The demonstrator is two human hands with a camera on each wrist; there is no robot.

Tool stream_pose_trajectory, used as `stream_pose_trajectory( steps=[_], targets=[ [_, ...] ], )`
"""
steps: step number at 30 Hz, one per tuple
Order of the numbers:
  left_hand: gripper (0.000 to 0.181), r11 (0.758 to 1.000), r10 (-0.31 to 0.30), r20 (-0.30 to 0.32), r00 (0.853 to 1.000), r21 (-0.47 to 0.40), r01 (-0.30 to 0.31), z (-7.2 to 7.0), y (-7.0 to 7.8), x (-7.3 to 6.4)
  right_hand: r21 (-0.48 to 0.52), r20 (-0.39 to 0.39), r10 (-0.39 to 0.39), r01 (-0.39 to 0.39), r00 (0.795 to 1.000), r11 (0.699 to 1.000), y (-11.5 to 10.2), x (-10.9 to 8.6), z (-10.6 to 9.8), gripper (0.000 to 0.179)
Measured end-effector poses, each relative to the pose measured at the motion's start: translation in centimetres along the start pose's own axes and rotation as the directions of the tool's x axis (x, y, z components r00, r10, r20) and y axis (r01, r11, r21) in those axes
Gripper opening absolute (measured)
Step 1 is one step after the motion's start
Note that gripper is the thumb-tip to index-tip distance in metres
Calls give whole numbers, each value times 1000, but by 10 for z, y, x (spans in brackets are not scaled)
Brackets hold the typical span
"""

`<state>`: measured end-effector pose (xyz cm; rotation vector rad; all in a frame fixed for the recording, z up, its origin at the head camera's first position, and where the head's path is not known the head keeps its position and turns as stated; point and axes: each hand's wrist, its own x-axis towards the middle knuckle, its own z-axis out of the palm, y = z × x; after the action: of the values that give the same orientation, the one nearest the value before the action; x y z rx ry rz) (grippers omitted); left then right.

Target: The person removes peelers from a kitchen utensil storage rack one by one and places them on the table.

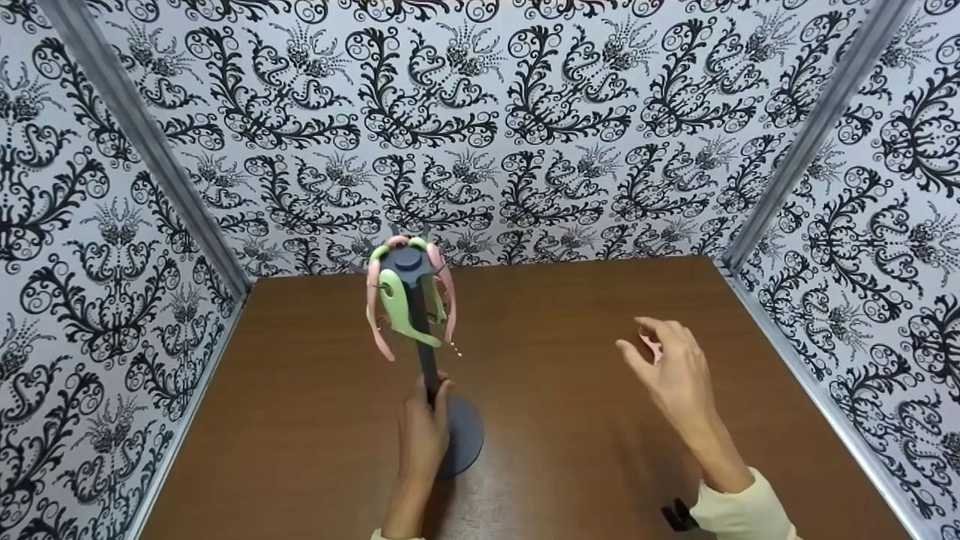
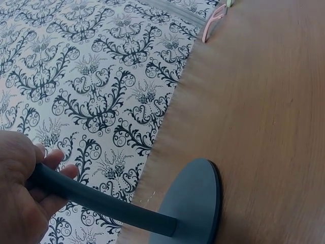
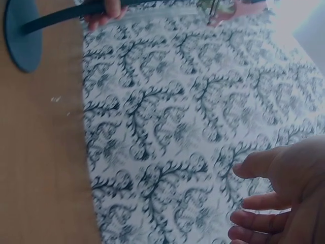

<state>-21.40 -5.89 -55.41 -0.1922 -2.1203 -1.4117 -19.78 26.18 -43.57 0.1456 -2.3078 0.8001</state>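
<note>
A dark grey stand with a round base [image 1: 463, 439] and a slim pole [image 2: 106, 206] is near the middle of the table. My left hand [image 1: 424, 435] grips the pole low down, fingers curled round it. Around the stand's top hub [image 1: 409, 261] hang several curved pieces, among them a green piece [image 1: 397, 304] and a pink piece [image 1: 444, 281]. To the right, my right hand [image 1: 679, 375] is held with thumb and fingers apart and nothing in it. Behind its fingers, partly hidden, shows a small pink thing [image 1: 651, 345].
On the brown table [image 2: 259, 112], at the far side in the left wrist view, lies a pink curved piece [image 2: 214, 23] beside a bit of green [image 2: 229, 2]. Black-and-white patterned walls [image 1: 465, 135] with grey metal edges enclose the table at the back and sides.
</note>
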Motion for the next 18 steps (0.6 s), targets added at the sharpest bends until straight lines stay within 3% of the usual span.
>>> stream_pose_trajectory(
  steps=[18],
  targets=[
    [11,1000,-26,22,999,19,25,-2,5,-2,157,24,-178,172,984,973,-65,27,2,36]
  ],
)
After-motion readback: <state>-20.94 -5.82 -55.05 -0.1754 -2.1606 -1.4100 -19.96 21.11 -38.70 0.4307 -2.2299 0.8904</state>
